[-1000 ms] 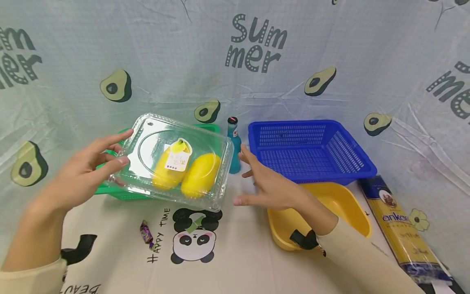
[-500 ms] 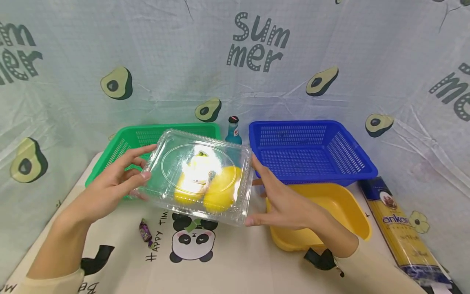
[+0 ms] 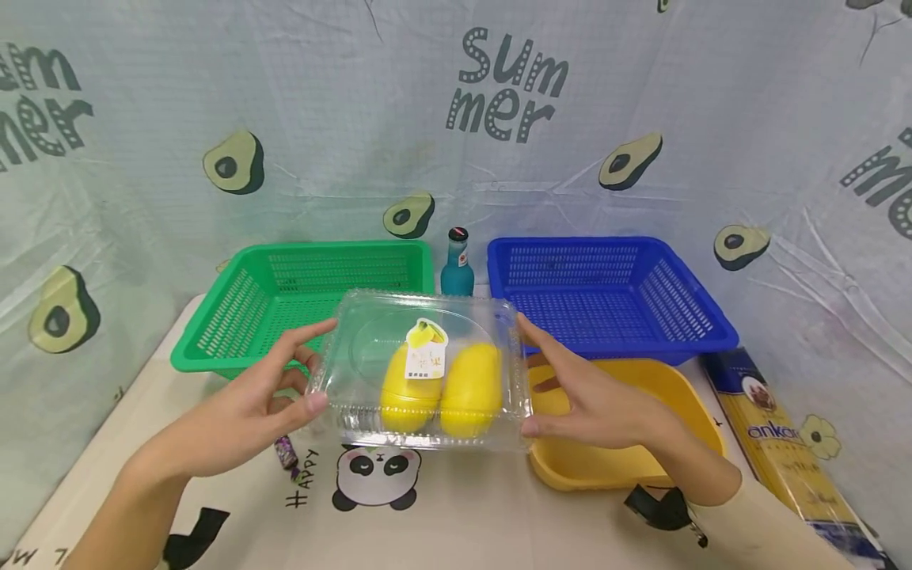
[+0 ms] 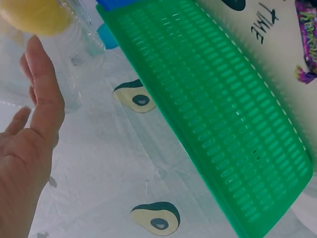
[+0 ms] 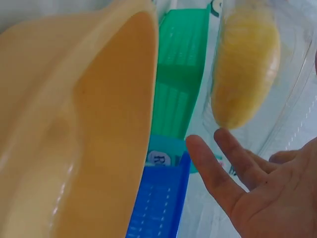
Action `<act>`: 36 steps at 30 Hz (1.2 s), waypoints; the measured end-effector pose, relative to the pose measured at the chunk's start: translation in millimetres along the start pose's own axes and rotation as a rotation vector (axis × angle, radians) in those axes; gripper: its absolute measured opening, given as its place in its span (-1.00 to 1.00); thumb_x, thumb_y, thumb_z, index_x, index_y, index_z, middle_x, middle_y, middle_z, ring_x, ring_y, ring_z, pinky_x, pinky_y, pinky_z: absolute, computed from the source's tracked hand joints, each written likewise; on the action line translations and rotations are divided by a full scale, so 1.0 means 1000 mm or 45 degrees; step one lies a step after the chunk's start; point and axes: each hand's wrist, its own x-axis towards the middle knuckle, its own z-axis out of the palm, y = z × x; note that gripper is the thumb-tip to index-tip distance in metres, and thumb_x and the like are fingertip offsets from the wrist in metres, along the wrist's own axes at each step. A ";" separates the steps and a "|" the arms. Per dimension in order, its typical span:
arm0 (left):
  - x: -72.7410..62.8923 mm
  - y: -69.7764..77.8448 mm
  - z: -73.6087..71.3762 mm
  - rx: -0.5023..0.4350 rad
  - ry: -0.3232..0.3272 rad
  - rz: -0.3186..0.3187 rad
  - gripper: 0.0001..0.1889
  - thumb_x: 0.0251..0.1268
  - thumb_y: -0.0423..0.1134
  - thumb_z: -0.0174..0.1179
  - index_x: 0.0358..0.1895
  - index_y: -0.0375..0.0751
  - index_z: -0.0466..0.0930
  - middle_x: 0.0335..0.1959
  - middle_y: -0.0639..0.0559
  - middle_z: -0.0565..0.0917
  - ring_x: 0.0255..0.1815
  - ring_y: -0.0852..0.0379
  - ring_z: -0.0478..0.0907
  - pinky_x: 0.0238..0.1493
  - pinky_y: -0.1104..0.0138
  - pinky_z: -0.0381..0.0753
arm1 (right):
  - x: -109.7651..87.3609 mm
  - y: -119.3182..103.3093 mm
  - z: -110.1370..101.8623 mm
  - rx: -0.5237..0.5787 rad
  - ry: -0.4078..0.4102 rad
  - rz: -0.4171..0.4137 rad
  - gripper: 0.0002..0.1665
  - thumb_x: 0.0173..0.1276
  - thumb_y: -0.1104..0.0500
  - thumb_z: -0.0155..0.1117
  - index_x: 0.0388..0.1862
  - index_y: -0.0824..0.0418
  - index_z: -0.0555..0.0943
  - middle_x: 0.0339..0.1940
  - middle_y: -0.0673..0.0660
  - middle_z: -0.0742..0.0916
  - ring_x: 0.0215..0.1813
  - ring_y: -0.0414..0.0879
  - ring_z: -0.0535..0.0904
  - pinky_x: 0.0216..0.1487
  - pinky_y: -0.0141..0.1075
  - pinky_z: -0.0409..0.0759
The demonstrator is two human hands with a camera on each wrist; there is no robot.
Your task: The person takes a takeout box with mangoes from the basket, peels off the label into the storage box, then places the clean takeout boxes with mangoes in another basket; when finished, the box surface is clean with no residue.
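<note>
A clear plastic clamshell box (image 3: 370,360) is held above the table in front of me, with two yellow mangoes (image 3: 472,388) inside and a mango-picture label (image 3: 426,352) on its lid. My left hand (image 3: 245,412) grips its left side, thumb at the front and fingers along the edge and beneath. On the other side my right hand (image 3: 594,396) holds the box, index finger near the back corner and thumb at the front corner. In the right wrist view a mango (image 5: 247,64) shows through the plastic just above the fingers.
Behind the box stand a green basket (image 3: 249,293), a teal bottle (image 3: 457,273) and a blue basket (image 3: 606,344). A yellow basin (image 3: 684,404) sits under my right forearm, beside a pasta packet (image 3: 791,467). A purple-wrapped candy (image 3: 286,455) lies near my left hand.
The box has moved right and levelled out from its tilt. My right hand, apart from it a second ago, has taken hold of its right side.
</note>
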 end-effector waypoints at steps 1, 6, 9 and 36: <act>-0.001 0.000 0.002 0.003 -0.020 -0.010 -0.19 0.57 -0.19 0.17 0.65 0.33 -0.12 0.15 -0.12 0.36 -0.06 0.12 0.56 -0.13 0.31 0.64 | -0.002 0.002 -0.001 0.001 -0.009 -0.005 0.34 0.37 -0.02 0.48 0.73 -0.11 -0.33 0.74 0.09 -0.04 0.44 0.10 0.44 0.26 -0.04 0.62; -0.005 0.004 0.012 0.042 -0.086 -0.038 -0.08 0.49 -0.12 0.26 0.66 0.31 -0.22 0.05 -0.08 0.40 -0.10 0.20 0.54 -0.15 0.33 0.65 | -0.011 0.005 -0.003 0.014 -0.037 -0.025 0.34 0.35 -0.04 0.49 0.73 -0.09 -0.31 0.75 0.06 -0.10 0.47 0.10 0.44 0.24 -0.06 0.63; -0.007 0.006 0.017 0.026 -0.119 -0.055 -0.08 0.47 -0.10 0.29 0.66 0.28 -0.18 -0.05 -0.07 0.43 -0.13 0.19 0.54 -0.15 0.33 0.66 | -0.015 0.006 -0.002 0.039 -0.039 -0.041 0.35 0.33 -0.05 0.51 0.73 -0.09 -0.29 0.74 0.06 -0.02 0.46 0.06 0.44 0.24 -0.11 0.63; -0.025 -0.024 0.040 -0.059 -0.326 -0.124 -0.18 0.44 0.00 0.31 0.61 0.11 0.03 -0.11 -0.05 0.48 -0.24 0.19 0.57 -0.18 0.37 0.63 | -0.033 0.016 0.024 -0.265 -0.103 0.077 0.35 0.19 -0.30 0.52 0.74 -0.10 -0.10 0.75 0.05 -0.09 0.71 0.17 -0.07 0.42 0.31 0.30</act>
